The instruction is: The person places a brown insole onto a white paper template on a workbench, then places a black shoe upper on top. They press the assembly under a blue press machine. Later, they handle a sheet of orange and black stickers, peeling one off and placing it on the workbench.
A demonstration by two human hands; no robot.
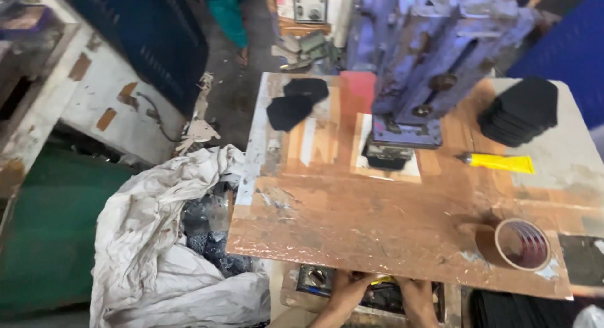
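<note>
Below the near edge of the worn brown worktable point(377, 233), both hands sit low in frame, partly hidden by the tabletop. Left hand point(348, 289) reaches down toward a dark tray-like compartment point(314, 281) under the table; fingers point away from the camera, seem loosely together, tips cut off by the table edge, so can't tell if they grip anything. Right hand point(416, 296) just beside it, wrist and back of hand visible, fingers hidden under the table; finger state can't be told. Between the two hands a small yellow object point(382, 280) shows in the compartment, blurred, kind unclear; contact with either hand can't be told.

On the table: blue-purple press machine point(428, 64) standing at the far middle, its dark die block point(387, 157) resting on a white sheet point(412, 167). Yellow tube point(500, 162) lying flat right of the press. Stack of black cut pieces point(522, 111) at far right, well apart from the hands. Two loose black pieces point(296, 101) at far left of the table. Roll of brown tape point(522, 244) upright-open near the right near corner, closest tabletop thing to the right hand.

Left of the table, an open white sack point(163, 252) with dark patterned scraps point(207, 230) inside, touching the table's left edge. Green bin point(44, 233) farther left. Another person's teal-clad legs point(228, 16) at the top.
</note>
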